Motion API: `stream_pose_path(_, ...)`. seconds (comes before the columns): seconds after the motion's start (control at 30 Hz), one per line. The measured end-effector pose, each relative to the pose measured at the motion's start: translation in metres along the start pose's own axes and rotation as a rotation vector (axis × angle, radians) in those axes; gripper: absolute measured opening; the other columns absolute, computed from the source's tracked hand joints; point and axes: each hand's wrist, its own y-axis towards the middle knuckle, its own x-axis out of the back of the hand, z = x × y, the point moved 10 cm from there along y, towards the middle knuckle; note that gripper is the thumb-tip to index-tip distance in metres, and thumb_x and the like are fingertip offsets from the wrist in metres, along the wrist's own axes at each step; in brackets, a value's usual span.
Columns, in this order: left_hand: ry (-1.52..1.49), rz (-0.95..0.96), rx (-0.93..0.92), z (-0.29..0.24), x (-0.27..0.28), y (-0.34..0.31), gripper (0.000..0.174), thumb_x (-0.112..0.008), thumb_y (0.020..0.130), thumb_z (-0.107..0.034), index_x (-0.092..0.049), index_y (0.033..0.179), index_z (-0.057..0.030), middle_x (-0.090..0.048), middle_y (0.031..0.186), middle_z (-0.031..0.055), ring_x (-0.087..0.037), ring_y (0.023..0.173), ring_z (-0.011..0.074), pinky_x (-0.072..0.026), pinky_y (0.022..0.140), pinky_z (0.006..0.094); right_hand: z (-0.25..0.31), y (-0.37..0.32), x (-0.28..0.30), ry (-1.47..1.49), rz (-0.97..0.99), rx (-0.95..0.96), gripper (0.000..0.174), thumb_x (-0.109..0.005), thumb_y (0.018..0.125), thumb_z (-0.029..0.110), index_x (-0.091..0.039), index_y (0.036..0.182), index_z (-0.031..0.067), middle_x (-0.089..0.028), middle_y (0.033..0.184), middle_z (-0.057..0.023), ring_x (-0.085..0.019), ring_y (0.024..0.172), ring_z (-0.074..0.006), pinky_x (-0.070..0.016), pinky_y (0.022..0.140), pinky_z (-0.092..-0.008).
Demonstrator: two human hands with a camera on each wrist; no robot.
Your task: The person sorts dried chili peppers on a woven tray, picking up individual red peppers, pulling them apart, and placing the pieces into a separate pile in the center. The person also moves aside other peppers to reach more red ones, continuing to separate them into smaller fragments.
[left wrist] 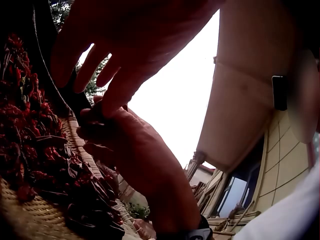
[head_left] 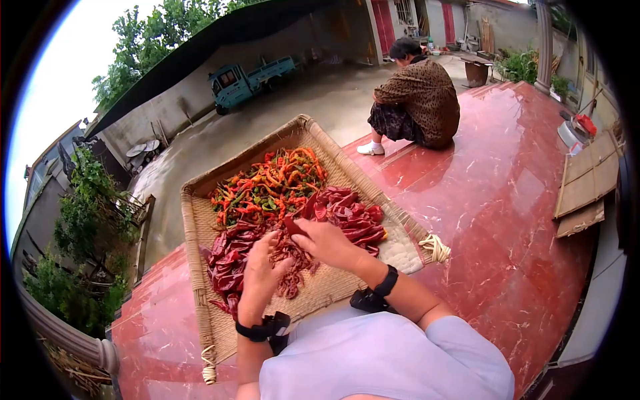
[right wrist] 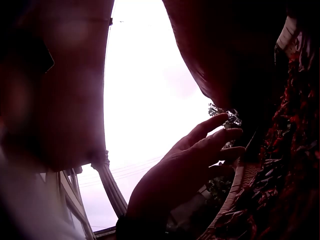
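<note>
A shallow woven tray (head_left: 200, 293) lies in front of me, bearing several heaps of chili peppers. My right hand (head_left: 328, 245) pinches a dark red dried chili (head_left: 292, 226) over the middle of the tray. Beside it, my left hand (head_left: 261, 272) hovers with its fingers apart and nothing in it; the right wrist view shows this left hand (right wrist: 175, 172) too, fingers extended. Dark red dried chilies lie in a left heap (head_left: 230, 257) and a right heap (head_left: 350, 217). Smaller shrivelled red pieces (head_left: 291, 277) lie between them. Thin orange, red and green chilies (head_left: 270, 183) fill the far end.
A person (head_left: 420, 97) sits with their back partly turned on the step beyond the tray. Red polished tiles (head_left: 493, 227) surround it. Flattened cardboard (head_left: 587, 183) leans at the right. A teal three-wheeled truck (head_left: 250, 80) is parked across the yard, and plants (head_left: 87, 213) grow at the left.
</note>
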Motion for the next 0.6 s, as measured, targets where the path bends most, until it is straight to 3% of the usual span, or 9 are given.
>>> stream_pose_path(0.07, 0.203, -0.097, -0.022, 0.017, 0.026, 0.001, 0.059, -0.079, 0.08, -0.007, -0.057, 0.135, -0.0049, -0.061, 0.119, 0.014, -0.06, 0.108, 0.0277, -0.0491, 0.096, 0.0363, 0.012, 0.002, 0.036, -0.175, -0.233, 0.183, 0.025, -0.067, 0.094, 0.024, -0.066, 0.115, 0.0098, -0.071, 0.096, -0.0157, -0.067, 0.09, -0.0357, -0.0513, 0.08, -0.0446)
stream_pose_path(0.1, 0.304, -0.118, 0.007, 0.029, 0.037, 0.001, 0.053, -0.077, 0.079, -0.006, -0.059, 0.129, -0.0031, -0.061, 0.12, 0.019, -0.058, 0.112, 0.0373, -0.0484, 0.097, 0.0437, 0.016, 0.006, 0.052, -0.296, -0.3, 0.23, 0.023, -0.07, 0.092, 0.023, -0.069, 0.112, 0.0118, -0.071, 0.095, -0.0124, -0.067, 0.089, -0.0315, -0.0501, 0.084, -0.0417)
stream_pose_path(0.13, 0.461, -0.138, 0.044, 0.046, 0.046, 0.0, 0.052, -0.076, 0.079, -0.006, -0.059, 0.129, -0.0036, -0.061, 0.121, 0.019, -0.057, 0.113, 0.038, -0.0485, 0.097, 0.045, 0.014, 0.008, 0.064, -0.435, -0.368, 0.25, 0.024, -0.071, 0.091, 0.022, -0.07, 0.114, 0.0162, -0.071, 0.096, -0.0053, -0.065, 0.092, -0.0237, -0.0452, 0.092, -0.0382)
stream_pose_path(0.17, 0.619, -0.155, 0.083, 0.066, 0.052, -0.001, 0.052, -0.076, 0.079, -0.007, -0.059, 0.128, -0.0042, -0.06, 0.121, 0.0189, -0.056, 0.113, 0.0388, -0.0487, 0.096, 0.0462, 0.011, 0.009, 0.075, -0.477, -0.393, 0.229, 0.025, -0.072, 0.09, 0.02, -0.07, 0.115, 0.0159, -0.07, 0.103, -0.005, -0.062, 0.101, -0.0229, -0.0435, 0.096, -0.0397)
stream_pose_path(0.33, 0.752, -0.075, 0.198, 0.142, 0.051, -0.006, 0.052, -0.076, 0.079, -0.01, -0.061, 0.129, -0.0125, -0.06, 0.121, 0.0157, -0.056, 0.114, 0.0387, -0.0516, 0.094, 0.048, -0.017, 0.0, 0.1, -0.601, -0.529, 0.081, 0.027, -0.069, 0.092, 0.016, -0.07, 0.119, 0.0111, -0.068, 0.11, -0.0105, -0.06, 0.108, -0.0264, -0.0451, 0.098, -0.0428)
stream_pose_path(0.43, 0.773, -0.074, 0.204, 0.152, 0.044, -0.004, 0.052, -0.075, 0.076, -0.011, -0.064, 0.127, -0.0156, -0.06, 0.122, 0.0141, -0.055, 0.111, 0.0375, -0.0516, 0.093, 0.0459, -0.047, -0.005, 0.1, -0.36, -0.565, -0.063, 0.036, -0.067, 0.092, 0.015, -0.064, 0.128, 0.0105, -0.068, 0.11, -0.0134, -0.063, 0.106, -0.0312, -0.0493, 0.094, -0.0447)
stream_pose_path(0.53, 0.76, -0.12, 0.19, 0.148, 0.046, -0.002, 0.051, -0.077, 0.077, -0.015, -0.064, 0.126, -0.0172, -0.06, 0.123, 0.0131, -0.056, 0.11, 0.0376, -0.0526, 0.092, 0.0457, -0.066, -0.002, 0.09, -0.103, -0.413, -0.325, 0.066, -0.067, 0.091, 0.015, -0.038, 0.151, 0.0136, -0.068, 0.113, -0.0196, -0.069, 0.098, -0.0385, -0.0541, 0.084, -0.0475)
stream_pose_path(0.57, 0.755, -0.138, 0.172, 0.144, 0.048, -0.003, 0.048, -0.076, 0.078, -0.017, -0.064, 0.125, -0.0175, -0.06, 0.124, 0.0128, -0.057, 0.11, 0.0377, -0.0532, 0.091, 0.0461, -0.07, -0.002, 0.092, -0.214, -0.451, -0.291, 0.069, -0.066, 0.092, 0.014, -0.034, 0.153, 0.0149, -0.068, 0.115, -0.0205, -0.069, 0.1, -0.0386, -0.0539, 0.084, -0.0482)
stream_pose_path(0.6, 0.748, -0.144, 0.15, 0.143, 0.048, -0.003, 0.047, -0.075, 0.08, -0.02, -0.064, 0.125, -0.0183, -0.06, 0.125, 0.0126, -0.057, 0.109, 0.0377, -0.0537, 0.089, 0.0469, -0.07, -0.002, 0.092, -0.326, -0.549, -0.111, 0.07, -0.066, 0.092, 0.014, -0.033, 0.154, 0.0175, -0.068, 0.115, -0.0203, -0.068, 0.1, -0.0402, -0.0534, 0.084, -0.0494)
